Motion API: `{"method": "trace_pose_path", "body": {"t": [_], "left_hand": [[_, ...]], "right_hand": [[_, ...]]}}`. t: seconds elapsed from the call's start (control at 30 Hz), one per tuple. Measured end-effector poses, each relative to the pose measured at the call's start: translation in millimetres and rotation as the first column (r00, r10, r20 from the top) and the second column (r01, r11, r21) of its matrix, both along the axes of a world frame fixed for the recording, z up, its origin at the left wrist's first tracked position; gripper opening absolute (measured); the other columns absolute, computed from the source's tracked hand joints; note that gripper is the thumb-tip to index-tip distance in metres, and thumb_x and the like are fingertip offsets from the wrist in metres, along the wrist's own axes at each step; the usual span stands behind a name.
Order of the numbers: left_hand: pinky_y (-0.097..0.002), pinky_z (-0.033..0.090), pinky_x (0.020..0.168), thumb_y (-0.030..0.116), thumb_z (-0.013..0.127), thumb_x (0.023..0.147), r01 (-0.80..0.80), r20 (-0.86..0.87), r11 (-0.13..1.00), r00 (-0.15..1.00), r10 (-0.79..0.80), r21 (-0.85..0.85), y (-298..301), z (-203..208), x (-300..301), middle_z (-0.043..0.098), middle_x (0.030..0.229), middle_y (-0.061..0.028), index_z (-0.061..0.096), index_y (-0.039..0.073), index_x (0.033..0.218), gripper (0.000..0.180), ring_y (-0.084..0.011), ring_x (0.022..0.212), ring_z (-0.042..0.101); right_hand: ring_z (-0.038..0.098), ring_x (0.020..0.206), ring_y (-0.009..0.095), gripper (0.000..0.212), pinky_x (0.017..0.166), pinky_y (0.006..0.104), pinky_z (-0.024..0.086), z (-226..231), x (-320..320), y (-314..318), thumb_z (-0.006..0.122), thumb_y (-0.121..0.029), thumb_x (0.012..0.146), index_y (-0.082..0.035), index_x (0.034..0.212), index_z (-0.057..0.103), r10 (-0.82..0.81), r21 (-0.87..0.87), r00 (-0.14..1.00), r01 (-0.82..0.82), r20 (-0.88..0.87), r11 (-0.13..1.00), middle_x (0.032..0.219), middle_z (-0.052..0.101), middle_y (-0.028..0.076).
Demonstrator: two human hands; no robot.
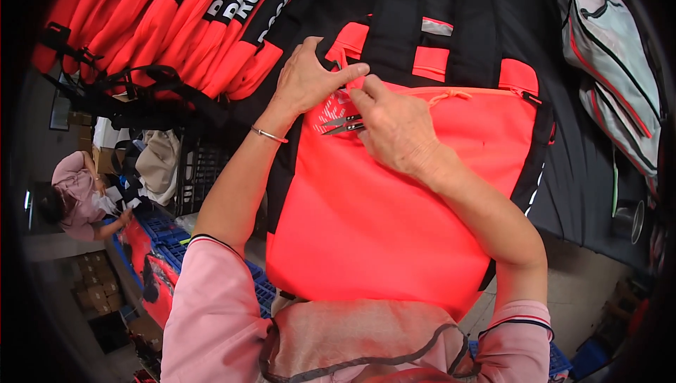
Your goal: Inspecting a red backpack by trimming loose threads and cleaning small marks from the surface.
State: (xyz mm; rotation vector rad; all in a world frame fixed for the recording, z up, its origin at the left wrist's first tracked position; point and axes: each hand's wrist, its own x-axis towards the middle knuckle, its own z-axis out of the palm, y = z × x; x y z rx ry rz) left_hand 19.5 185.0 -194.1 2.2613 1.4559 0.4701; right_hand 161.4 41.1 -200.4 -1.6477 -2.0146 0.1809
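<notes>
A bright red-orange backpack (394, 235) with black sides lies in front of me, its zipper edge toward the far side. My left hand (301, 82) is at its far left corner, with the thumb stretched right along the zipper edge and the fingers bent over the corner, partly hidden. Close beside that thumb, my right hand (398, 126) holds small thread snips (342, 125) in its curled fingers. The dark blades point left, over a whitish printed patch on the bag. An orange zipper pull cord (451, 96) lies to the right of my right hand.
Several red and black bags (176, 31) stand in a row at the far left. Black shoulder straps (394, 24) extend beyond the backpack. A grey bag (605, 38) lies at the far right, above a metal cup (629, 221). Another person (77, 193) works at left near blue crates (165, 231).
</notes>
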Motion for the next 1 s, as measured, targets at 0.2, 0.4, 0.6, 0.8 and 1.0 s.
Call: {"method": "trace_pose_path", "body": {"t": [0.2,0.4,0.6,0.8,1.0], "left_hand": [[-0.0315,0.052,0.080,0.024,0.075,0.073,0.201,0.297,0.924,0.949,-0.103,-0.324,3.0,9.1,-10.8,0.069,0.090,-0.0118,0.063,-0.006,0.106,0.046,-0.0207,0.085,0.066],[-0.0252,0.050,0.072,0.007,0.069,0.078,0.303,0.529,0.793,0.848,0.028,-0.529,8.1,7.8,-19.0,0.067,0.086,-0.0018,0.065,0.001,0.097,0.020,-0.0085,0.076,0.061],[-0.0281,0.053,0.081,0.021,0.080,0.081,0.186,0.580,0.936,0.814,0.023,-0.299,8.6,-0.6,-3.7,0.069,0.094,-0.0079,0.062,-0.002,0.112,0.043,-0.0127,0.086,0.065],[-0.0492,0.029,0.111,0.038,0.068,0.087,0.482,-0.247,0.519,0.854,-0.457,0.706,-31.7,-8.9,18.4,0.053,0.140,-0.0087,0.053,0.011,0.138,0.060,-0.0257,0.127,0.049],[-0.0553,0.012,0.120,0.050,0.055,0.094,0.572,-0.374,0.722,0.815,-0.444,0.389,-37.6,-30.9,32.2,0.034,0.157,-0.0118,0.041,0.017,0.150,0.066,-0.0274,0.149,0.022]], "right_hand": [[0.063,0.072,0.025,0.044,0.059,0.0379,0.051,-1.7,-15.0,-2.8,0.065,-0.004,0.076,0.001,0.118,0.056,0.035,0.105,0.998,-0.039,0.047,0.994,0.099,0.053,0.011],[0.066,0.081,0.027,0.038,0.066,0.0376,0.055,-9.5,-8.4,-0.6,0.064,-0.005,0.075,0.001,0.113,0.059,0.002,0.147,1.000,0.002,-0.024,0.989,0.100,0.057,0.013],[0.068,0.084,0.016,0.027,0.074,0.0289,0.053,-13.4,60.6,35.2,0.071,-0.013,0.087,0.002,0.109,0.068,-0.369,-0.056,0.657,0.446,-0.657,0.893,0.090,0.069,0.006],[0.052,0.070,0.005,0.027,0.063,0.0216,0.040,-28.4,109.1,42.3,0.067,-0.025,0.093,0.002,0.095,0.072,-0.492,-0.328,0.368,0.424,-0.789,0.844,0.078,0.064,-0.001],[0.046,0.062,0.003,0.025,0.056,0.0221,0.037,-2.4,136.2,28.7,0.066,-0.025,0.092,-0.001,0.089,0.074,-0.432,-0.133,0.472,0.542,-0.769,0.830,0.074,0.063,-0.004]]}}
